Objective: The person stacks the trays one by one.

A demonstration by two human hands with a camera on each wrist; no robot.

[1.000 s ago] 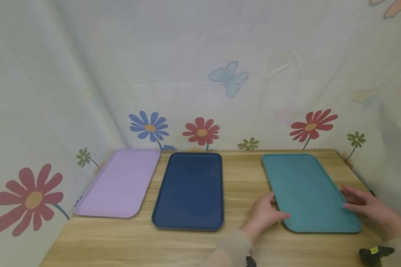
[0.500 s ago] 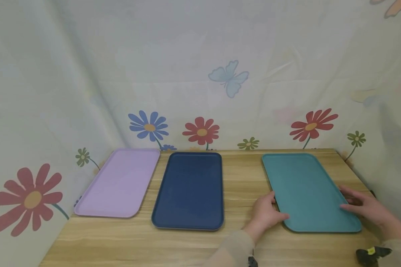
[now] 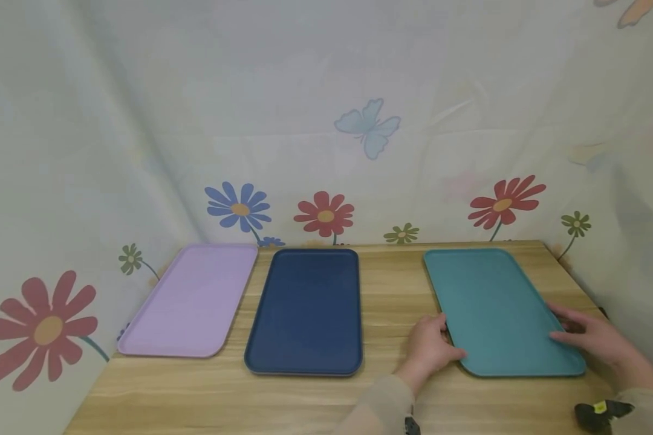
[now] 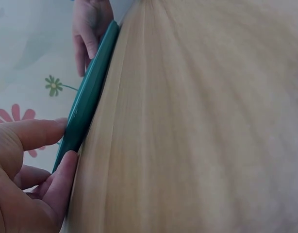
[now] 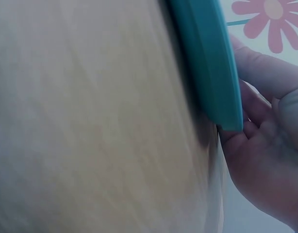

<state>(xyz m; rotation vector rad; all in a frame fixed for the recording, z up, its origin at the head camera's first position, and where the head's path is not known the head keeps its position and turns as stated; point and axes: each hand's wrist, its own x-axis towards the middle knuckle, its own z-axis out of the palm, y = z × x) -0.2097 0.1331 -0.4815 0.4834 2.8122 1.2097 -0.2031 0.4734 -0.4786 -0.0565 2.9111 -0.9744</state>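
Observation:
A teal rectangular tray [image 3: 495, 311] lies flat on the right part of the wooden table, its long sides running away from me. My left hand [image 3: 428, 347] holds its left edge near the front corner, thumb on the rim and fingers at the side. In the left wrist view, the thumb and a finger [image 4: 61, 184] pinch the tray's edge [image 4: 88, 92]. At the opposite long edge, my right hand [image 3: 598, 335] grips with its thumb over the rim. The right wrist view has the right hand's fingers [image 5: 256, 107] partly hidden behind the tray's edge [image 5: 212, 68].
A navy blue tray [image 3: 306, 311] and a lilac tray [image 3: 193, 302] lie left of the teal one on the wooden table [image 3: 283, 402]. Flower-printed cloth [image 3: 283, 151] hangs behind and at both sides. Bare tabletop separates the navy and teal trays.
The head view has shifted slightly. My right hand has edged left, its thumb coming further over the teal tray's rim. The left hand keeps its place, and the trays stay put on the table.

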